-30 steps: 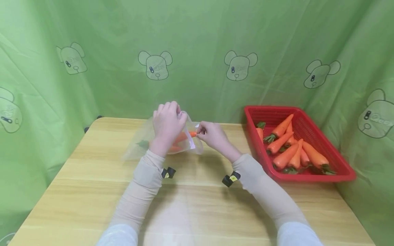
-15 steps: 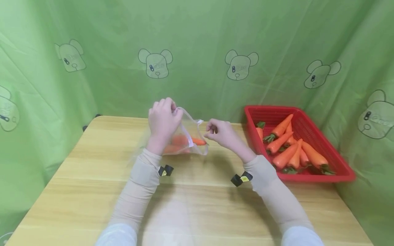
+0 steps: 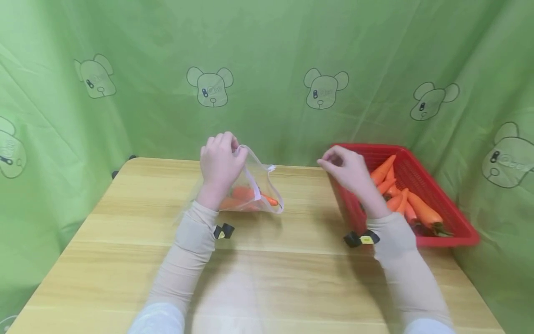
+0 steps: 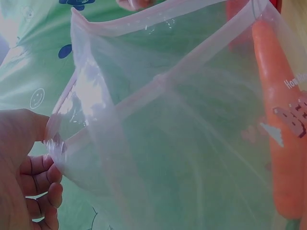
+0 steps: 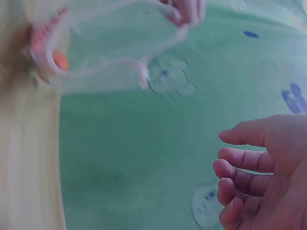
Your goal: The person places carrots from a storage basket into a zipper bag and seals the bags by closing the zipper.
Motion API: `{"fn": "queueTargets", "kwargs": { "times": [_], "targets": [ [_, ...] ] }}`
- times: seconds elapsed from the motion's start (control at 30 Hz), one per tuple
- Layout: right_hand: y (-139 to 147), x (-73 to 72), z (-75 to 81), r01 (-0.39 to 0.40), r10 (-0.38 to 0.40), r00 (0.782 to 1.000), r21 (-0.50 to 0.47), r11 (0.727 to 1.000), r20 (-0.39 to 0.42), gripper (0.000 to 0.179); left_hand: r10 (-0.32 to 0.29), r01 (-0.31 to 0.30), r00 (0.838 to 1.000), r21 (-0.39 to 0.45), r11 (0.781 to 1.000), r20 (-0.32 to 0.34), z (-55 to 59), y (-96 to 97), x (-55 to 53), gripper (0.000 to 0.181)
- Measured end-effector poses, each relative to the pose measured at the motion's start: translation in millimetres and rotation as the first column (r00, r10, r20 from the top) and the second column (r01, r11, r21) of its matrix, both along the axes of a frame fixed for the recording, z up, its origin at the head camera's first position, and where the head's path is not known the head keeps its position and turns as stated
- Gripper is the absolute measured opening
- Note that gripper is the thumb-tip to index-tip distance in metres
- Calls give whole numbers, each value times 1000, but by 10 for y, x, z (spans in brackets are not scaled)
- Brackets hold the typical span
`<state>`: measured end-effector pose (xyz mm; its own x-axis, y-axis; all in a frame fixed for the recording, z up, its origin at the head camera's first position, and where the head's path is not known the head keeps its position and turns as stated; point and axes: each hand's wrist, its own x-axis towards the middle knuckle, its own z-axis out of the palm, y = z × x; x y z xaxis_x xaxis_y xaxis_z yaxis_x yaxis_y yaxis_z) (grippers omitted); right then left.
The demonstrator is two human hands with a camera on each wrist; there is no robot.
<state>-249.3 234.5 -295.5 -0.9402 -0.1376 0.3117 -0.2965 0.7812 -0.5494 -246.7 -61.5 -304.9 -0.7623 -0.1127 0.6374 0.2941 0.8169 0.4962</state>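
Observation:
My left hand pinches the rim of a clear zip bag between thumb and forefinger, and the bag's mouth gapes toward the right. Inside the bag lie carrots; the tip of one points to the mouth. In the left wrist view, printed lettering shows on the plastic. My right hand hovers over the left edge of the red basket, holding nothing. The right wrist view has its fingers loosely bent, with a gap between thumb and forefinger. Several carrots lie in the basket, some hidden behind this hand and forearm.
A wooden table carries the bag and the basket, which stands at the right. Green curtain with printed bear heads hangs behind and along both sides. A black wrist camera sits on each sleeve.
My right hand let go of the carrot's tip at the bag's mouth and moved right to the basket. The carrot's tip sank lower in the bag. My left hand shifted slightly left, still pinching the rim.

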Motion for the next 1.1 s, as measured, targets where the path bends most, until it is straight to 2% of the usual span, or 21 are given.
{"fn": "queueTargets", "kwargs": {
  "times": [0.2, 0.53, 0.97, 1.1],
  "targets": [
    [383, 46, 152, 102, -103, 994, 22, 995, 45, 33, -6, 6, 1000, -1, 1000, 20, -11, 24, 2, 13],
    [870, -80, 179, 172, -173, 983, 20, 985, 54, 42, -14, 15, 999, -10, 1000, 44, -81, 36, -25, 15],
    [1342, -418, 5, 261, -261, 953, 18, 965, 154, 49, -25, 27, 998, -31, 999, 58, -145, 91, -51, 15],
    [1466, -508, -69, 291, -292, 937, 35, 956, 194, 53, -33, 34, 998, -28, 999, 57, -151, 107, -49, 15]
  ]
}}
